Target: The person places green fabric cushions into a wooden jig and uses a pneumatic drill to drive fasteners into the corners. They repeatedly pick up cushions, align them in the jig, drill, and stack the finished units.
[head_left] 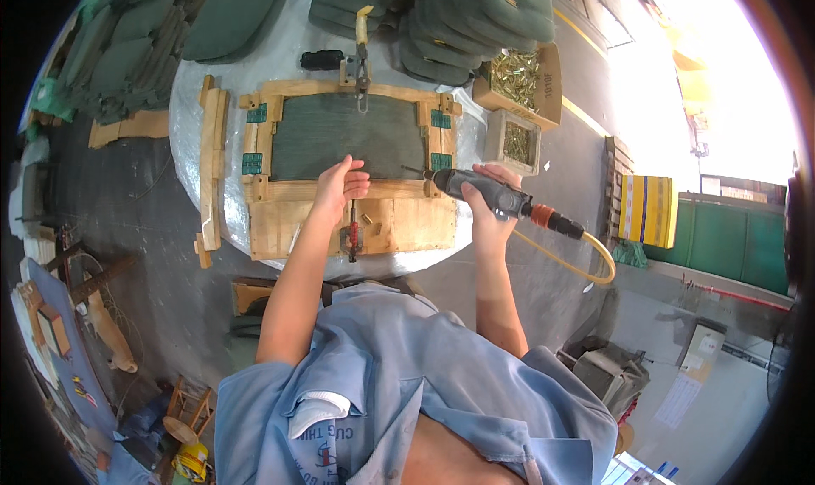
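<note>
My right hand (491, 218) is wrapped round a dark pneumatic drill (501, 198), its thin bit pointing left over the right part of a wooden frame jig (289, 192). A yellow hose (604, 269) runs from the drill's orange and black rear fitting. Over the jig's near rail is my left hand (342, 186), thumb apart and fingers loosely stretched to the right; I see nothing in it. Inside the jig lies a dark green padded panel (348, 135). Below my left hand, a red-handled tool (353, 241) rests on the wooden board.
A toggle clamp (362, 65) sits on the jig's far rail. Green cushions (480, 14) are stacked behind. At right are a cardboard box (549, 86) and a smaller tray (514, 137) of brass-coloured fasteners. Wooden strips (212, 167) lie at the table's left edge.
</note>
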The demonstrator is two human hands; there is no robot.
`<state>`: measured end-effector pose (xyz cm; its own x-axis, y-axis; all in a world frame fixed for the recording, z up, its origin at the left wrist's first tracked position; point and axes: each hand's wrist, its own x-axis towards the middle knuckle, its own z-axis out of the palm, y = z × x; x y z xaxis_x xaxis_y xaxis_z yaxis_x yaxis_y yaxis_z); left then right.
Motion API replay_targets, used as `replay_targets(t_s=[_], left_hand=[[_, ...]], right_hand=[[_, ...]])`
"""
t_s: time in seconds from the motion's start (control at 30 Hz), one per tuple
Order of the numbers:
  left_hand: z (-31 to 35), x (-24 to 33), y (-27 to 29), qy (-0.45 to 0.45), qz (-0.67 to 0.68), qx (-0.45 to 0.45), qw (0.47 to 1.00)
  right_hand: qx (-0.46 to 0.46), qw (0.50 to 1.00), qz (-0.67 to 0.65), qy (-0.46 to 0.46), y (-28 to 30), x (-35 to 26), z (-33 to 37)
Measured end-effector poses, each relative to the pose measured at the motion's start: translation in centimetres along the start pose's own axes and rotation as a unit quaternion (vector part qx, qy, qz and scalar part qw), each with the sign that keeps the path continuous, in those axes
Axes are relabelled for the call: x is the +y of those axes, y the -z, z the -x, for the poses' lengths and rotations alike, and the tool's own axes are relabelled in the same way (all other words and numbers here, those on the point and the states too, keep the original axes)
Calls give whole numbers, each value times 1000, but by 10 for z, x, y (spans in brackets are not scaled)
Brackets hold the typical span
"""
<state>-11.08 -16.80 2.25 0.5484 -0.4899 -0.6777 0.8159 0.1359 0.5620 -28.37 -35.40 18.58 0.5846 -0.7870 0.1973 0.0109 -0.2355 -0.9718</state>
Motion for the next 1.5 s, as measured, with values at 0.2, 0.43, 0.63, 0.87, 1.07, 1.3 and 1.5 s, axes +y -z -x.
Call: replay_targets(t_s=[0.2,0.43,0.63,0.87,1.07,1.3,1.5], left_hand=[[15,-5,80,-40,-85,28,995],[35,11,68,-105,-127,87,982],[2,20,68,-115,-96,110,983],[-15,40,68,-44,-137,124,982],[-17,39,64,-48,-139,147,978],[-17,34,68,-41,-139,132,981],[-18,34,68,-52,-139,135,980]], right_hand=[[32,999,19,36,-22,39,-44],[54,997,50,22,-30,93,-102],[39,999,5,-1,-37,89,-106],[28,999,28,25,-31,93,-110],[-53,994,83,39,-30,90,-126],[-280,945,165,50,-32,61,-170],[-315,929,189,41,-31,61,-177]])
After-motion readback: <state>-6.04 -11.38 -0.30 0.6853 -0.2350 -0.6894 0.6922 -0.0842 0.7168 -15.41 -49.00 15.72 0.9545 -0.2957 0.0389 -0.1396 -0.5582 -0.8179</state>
